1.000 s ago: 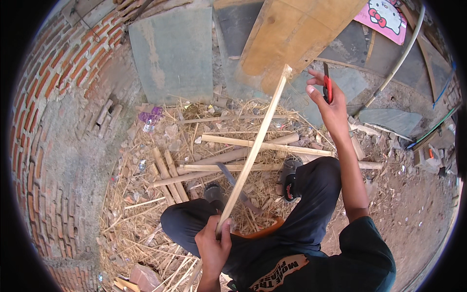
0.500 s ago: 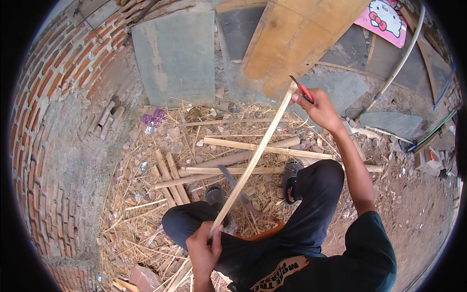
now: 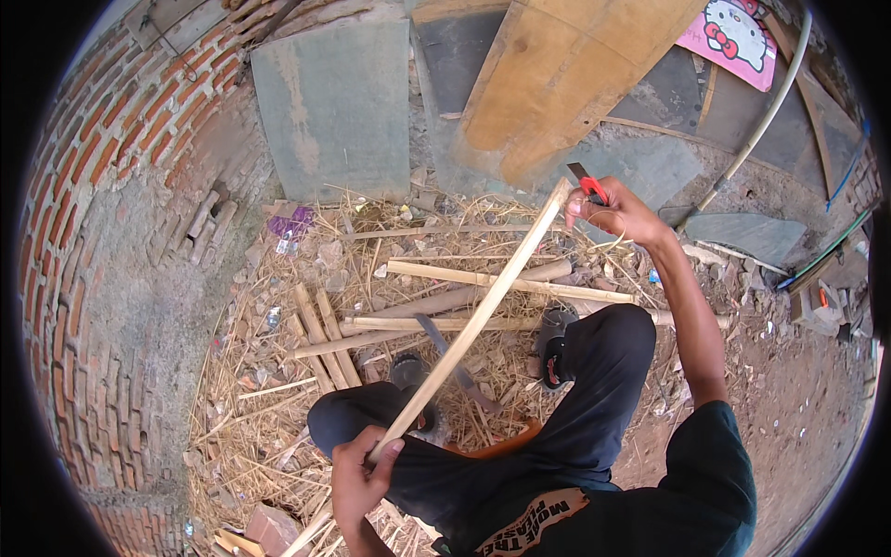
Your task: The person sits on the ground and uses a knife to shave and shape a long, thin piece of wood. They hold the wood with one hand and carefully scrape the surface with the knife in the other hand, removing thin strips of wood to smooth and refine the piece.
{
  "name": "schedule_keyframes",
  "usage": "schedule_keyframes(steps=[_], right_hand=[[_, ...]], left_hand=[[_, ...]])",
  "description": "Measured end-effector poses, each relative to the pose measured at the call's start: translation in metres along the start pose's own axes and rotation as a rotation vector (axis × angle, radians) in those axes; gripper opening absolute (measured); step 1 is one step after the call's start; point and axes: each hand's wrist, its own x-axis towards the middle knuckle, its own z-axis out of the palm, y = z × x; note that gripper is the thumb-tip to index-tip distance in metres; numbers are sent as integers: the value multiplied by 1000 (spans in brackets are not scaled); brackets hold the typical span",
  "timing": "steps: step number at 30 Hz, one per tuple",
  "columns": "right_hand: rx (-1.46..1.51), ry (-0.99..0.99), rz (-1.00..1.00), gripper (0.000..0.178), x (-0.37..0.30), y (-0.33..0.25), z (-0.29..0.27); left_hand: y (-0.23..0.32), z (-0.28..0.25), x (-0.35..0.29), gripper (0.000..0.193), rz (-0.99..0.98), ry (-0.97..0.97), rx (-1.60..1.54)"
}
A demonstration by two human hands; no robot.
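A long, pale bamboo strip (image 3: pixel 484 314) slants from my lap up to the far right. Its lower part is gripped by my left hand (image 3: pixel 362 472), thumb on top, near my left knee. My right hand (image 3: pixel 614 212) is closed around a red cutter knife (image 3: pixel 592 188) beside the strip's far end. The knife's dark blade points up and left, just apart from the strip. Beneath the strip, a curved metal blade (image 3: pixel 455 362) lies on the ground between my feet.
Cut bamboo pieces (image 3: pixel 510 281) and short split lengths (image 3: pixel 332 339) lie on straw and shavings before me. Flat boards (image 3: pixel 331 111) lean at the back. A brick wall (image 3: pixel 93 278) rises on the left; a pale pipe (image 3: pixel 756 125) curves at the back right.
My left hand and the strip have slid down toward the lower left. My right hand has shifted slightly right and down, and the knife has turned so its blade's flat side shows.
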Motion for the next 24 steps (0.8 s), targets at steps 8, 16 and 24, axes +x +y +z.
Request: schedule_keyframes(steps=[8,16,24], right_hand=[[-133,-22,54,21,2,6,-7],[-889,216,338,56,-15,39,-21],[-756,162,174,69,-30,-10,-4]], left_hand=[[-25,-20,-2,13,-37,161,-42],[-26,-19,0,23,-15,224,-38],[-12,-1,24,41,-44,-10,-210]])
